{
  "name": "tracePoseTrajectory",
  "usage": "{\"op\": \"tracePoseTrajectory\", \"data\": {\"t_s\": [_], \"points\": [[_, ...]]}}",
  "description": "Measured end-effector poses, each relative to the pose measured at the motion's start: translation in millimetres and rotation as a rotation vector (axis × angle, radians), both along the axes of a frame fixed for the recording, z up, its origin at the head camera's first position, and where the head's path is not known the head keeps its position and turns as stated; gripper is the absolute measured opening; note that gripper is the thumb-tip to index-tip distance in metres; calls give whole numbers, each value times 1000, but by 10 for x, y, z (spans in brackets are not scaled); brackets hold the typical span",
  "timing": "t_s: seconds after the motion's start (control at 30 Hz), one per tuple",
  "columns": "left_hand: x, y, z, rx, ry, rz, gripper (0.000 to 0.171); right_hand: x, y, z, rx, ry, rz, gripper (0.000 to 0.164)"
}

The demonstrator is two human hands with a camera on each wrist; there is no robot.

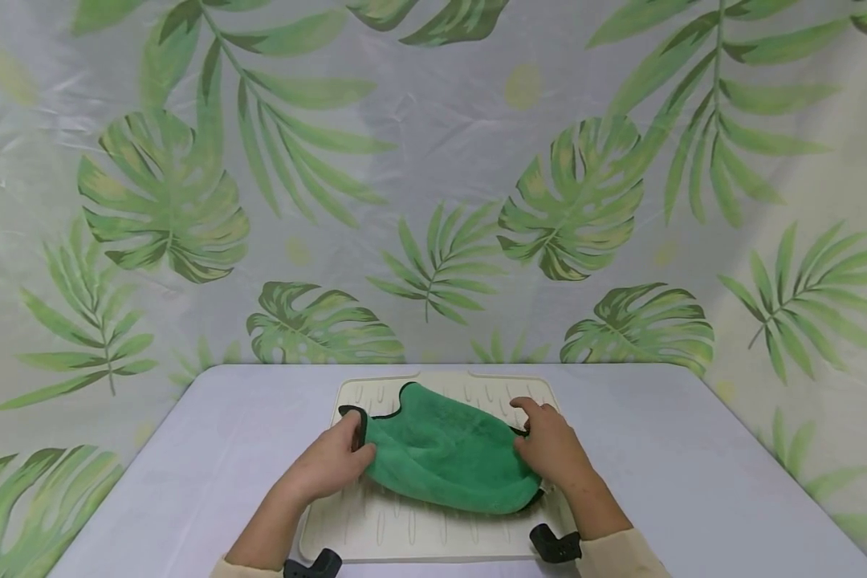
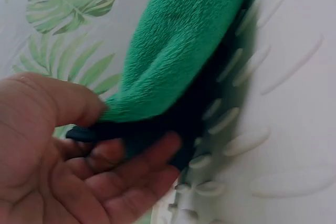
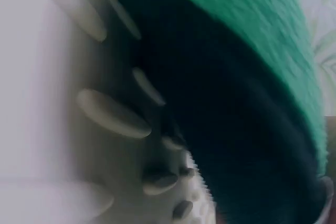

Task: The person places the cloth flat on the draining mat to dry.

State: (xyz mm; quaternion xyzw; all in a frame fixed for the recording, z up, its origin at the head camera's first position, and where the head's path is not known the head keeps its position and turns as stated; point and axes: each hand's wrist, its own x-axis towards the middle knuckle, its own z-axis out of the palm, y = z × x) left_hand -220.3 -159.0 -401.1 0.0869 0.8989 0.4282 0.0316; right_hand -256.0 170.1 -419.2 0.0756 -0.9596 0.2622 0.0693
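Well, closest are two black wrist pieces; just past them the left hand pinches one end of a green, dark-edged cloth and the right hand grips the other, over a cream ribbed board on the white table, leaf-print fabric behind.

Colours: green cloth, cream mat.
My screen shows black edging on the cloth, rows of ridges on the mat, a white table, a pale grey backdrop printed with green leaves, beige sleeves and black wrist mounts.
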Motion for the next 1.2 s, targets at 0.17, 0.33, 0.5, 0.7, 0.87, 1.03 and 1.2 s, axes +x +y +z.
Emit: {"op": "tracePoseTrajectory", "data": {"t_s": [0.17,0.33,0.5,0.7,0.87,1.03,1.2], "points": [[-28,31,-28,52,60,76,9,10,-20,4,-4,-49,24,57],[-25,50,-27,56,88,110,20,30,-57,-13,9,-89,46,42],[-15,49,-20,34,73,112,23,34,-77,-37,17,-93,75,24],[1,16,11,-10,57,154,31,39,-24,-7,23,-116,83,29],[6,-33,21,-23,5,194,38,52,4,31,-3,-203,100,46],[-21,-45,-9,-30,6,203,40,53,-33,27,-61,-216,153,46],[-28,-44,-31,-19,14,181,39,34,-68,-23,-130,-149,185,16]]}}
